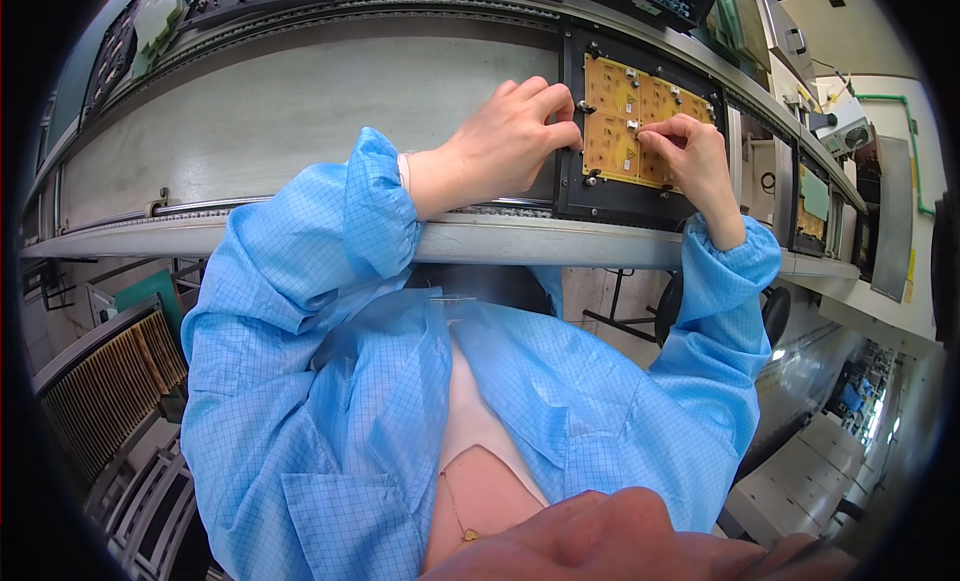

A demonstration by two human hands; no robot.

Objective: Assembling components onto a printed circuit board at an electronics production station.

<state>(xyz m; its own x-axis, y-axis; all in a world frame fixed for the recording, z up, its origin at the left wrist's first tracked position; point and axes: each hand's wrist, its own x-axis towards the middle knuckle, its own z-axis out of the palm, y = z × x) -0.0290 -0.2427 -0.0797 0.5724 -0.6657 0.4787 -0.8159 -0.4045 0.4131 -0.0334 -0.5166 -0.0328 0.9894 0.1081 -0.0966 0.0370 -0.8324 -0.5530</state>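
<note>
While both hands (600,146) pinch its edges (seemingly), the board (640,121) lies flat, long axis left-right.

A light-blue grid-checked smock with elastic cuffs covers both arms; its open collar shows a pale pink top and a thin gold necklace (462,531).
</note>
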